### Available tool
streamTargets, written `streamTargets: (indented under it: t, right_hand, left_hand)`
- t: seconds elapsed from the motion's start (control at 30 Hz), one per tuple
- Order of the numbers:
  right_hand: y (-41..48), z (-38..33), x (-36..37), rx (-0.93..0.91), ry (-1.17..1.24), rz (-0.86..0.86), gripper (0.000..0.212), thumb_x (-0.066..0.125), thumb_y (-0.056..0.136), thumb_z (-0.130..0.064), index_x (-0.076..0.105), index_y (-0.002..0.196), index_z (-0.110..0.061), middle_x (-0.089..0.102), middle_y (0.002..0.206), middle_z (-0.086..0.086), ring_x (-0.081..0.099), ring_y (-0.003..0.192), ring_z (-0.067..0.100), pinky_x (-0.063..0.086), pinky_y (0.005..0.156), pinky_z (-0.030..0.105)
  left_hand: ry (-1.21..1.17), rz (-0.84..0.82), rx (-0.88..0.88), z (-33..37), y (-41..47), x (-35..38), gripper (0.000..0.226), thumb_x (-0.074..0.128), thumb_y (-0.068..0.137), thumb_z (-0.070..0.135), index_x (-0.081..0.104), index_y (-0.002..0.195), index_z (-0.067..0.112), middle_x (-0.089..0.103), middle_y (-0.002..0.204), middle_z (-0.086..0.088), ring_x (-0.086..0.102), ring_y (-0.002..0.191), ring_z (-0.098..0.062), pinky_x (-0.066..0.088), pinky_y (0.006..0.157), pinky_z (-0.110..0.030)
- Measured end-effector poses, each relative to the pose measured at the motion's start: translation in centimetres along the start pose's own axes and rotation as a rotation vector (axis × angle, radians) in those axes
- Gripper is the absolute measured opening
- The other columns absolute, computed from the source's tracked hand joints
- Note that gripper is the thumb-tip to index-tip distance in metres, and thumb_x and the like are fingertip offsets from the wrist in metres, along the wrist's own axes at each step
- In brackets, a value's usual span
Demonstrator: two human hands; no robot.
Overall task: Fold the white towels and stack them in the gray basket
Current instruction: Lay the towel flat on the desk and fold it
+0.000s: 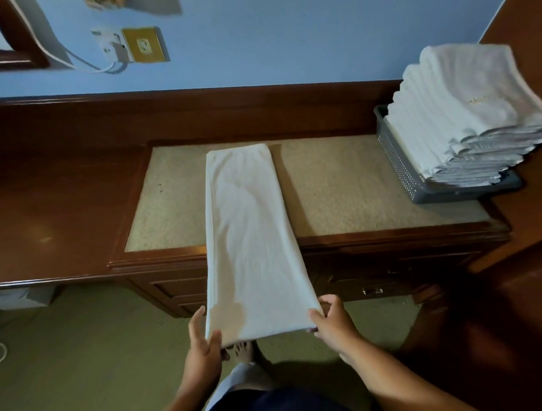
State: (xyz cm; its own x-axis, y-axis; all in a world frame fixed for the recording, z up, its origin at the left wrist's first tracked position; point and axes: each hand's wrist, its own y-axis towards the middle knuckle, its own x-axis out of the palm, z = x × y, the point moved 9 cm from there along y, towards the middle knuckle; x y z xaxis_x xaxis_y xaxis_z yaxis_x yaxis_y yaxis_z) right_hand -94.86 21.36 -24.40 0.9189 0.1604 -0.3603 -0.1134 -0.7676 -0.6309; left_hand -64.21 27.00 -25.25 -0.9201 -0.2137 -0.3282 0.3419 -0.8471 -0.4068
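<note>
A long white towel, folded into a narrow strip, lies with its far end on the beige desk top and its near end held out past the desk's front edge. My left hand pinches the near left corner. My right hand pinches the near right corner. At the desk's right end stands the gray basket, with a tall stack of several folded white towels rising well above its rim.
The wooden desk runs to the left and has drawers below its front. A blue wall with a socket and white cable is behind. Bare feet stand on green carpet. A dark wooden cabinet stands at the right.
</note>
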Motion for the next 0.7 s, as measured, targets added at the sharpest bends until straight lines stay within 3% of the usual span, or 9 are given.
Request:
streamTargets:
  t: [0.07,0.13,0.27,0.4,0.5,0.6,0.7]
  right_hand:
    - [-0.8,-1.6,-0.1,-0.031,0.088,-0.027,0.029,0.055,0.101,-0.019,0.040,0.123,-0.030,0.062,0.112,0.005,0.072,0.080,0.018,0.062,0.072,0.029]
    - [-1.3,-3.5,-0.2,-0.065,0.173,-0.065,0.022,0.054,0.102,-0.016,0.051,0.122,-0.025,0.066,0.110,0.010,0.067,0.069,0.017,0.062,0.071,0.030]
    - [-0.5,-7.7,-1.2,-0.120,0.308,-0.075,0.018,0.057,0.101,-0.013,0.063,0.117,-0.018,0.066,0.104,0.015,0.062,0.064,0.019,0.058,0.067,0.032]
    - [1.0,-13.3,-2.5,-0.187,0.401,-0.053,0.013,0.065,0.096,-0.017,0.070,0.099,-0.006,0.069,0.087,0.012,0.064,0.063,0.018,0.051,0.061,0.028]
    - [2.6,-18.3,-3.9,-0.267,0.428,-0.008,0.015,0.060,0.097,-0.014,0.073,0.093,-0.006,0.074,0.087,0.006,0.067,0.079,0.014,0.046,0.072,0.028]
    - [4.6,-22.6,-4.2,-0.288,0.514,-0.088,0.033,0.039,0.099,-0.003,0.071,0.099,-0.008,0.074,0.096,0.011,0.066,0.089,0.022,0.047,0.077,0.037]
    - [7.0,-26.9,-4.7,-0.326,0.464,-0.110,0.038,0.038,0.091,0.011,0.068,0.105,-0.008,0.075,0.099,0.012,0.069,0.088,0.025,0.049,0.072,0.038]
  left_hand:
    - [0.011,-0.015,0.060,1.7,0.0,-0.4,0.038,0.047,0.106,0.014,0.044,0.126,0.047,0.070,0.085,-0.011,0.065,0.060,-0.021,0.057,0.067,-0.045]
    - [-0.038,-0.022,0.080,3.4,0.2,-1.1,0.037,0.047,0.106,0.014,0.059,0.110,0.050,0.070,0.081,-0.014,0.065,0.061,-0.021,0.057,0.066,-0.043]
    - [-0.165,-0.037,0.125,7.4,1.5,-2.6,0.032,0.051,0.103,0.008,0.072,0.091,0.029,0.070,0.080,-0.017,0.066,0.066,-0.028,0.056,0.066,-0.039]
    - [-0.302,-0.043,0.157,12.1,4.4,-4.2,0.018,0.057,0.100,0.012,0.074,0.094,0.013,0.070,0.085,-0.021,0.065,0.068,-0.031,0.057,0.069,-0.041]
    - [-0.418,-0.105,0.179,16.6,6.9,-5.1,0.021,0.061,0.094,0.022,0.073,0.104,0.007,0.072,0.097,-0.021,0.068,0.081,-0.027,0.058,0.076,-0.036]
    - [-0.440,-0.238,0.198,20.3,10.2,-5.4,0.032,0.069,0.087,0.004,0.065,0.119,0.003,0.075,0.104,-0.019,0.072,0.092,-0.028,0.059,0.082,-0.029]
    - [-0.325,-0.278,0.245,23.5,14.7,-5.6,0.033,0.063,0.092,-0.006,0.061,0.124,0.002,0.075,0.108,-0.018,0.072,0.104,-0.032,0.058,0.090,-0.035]
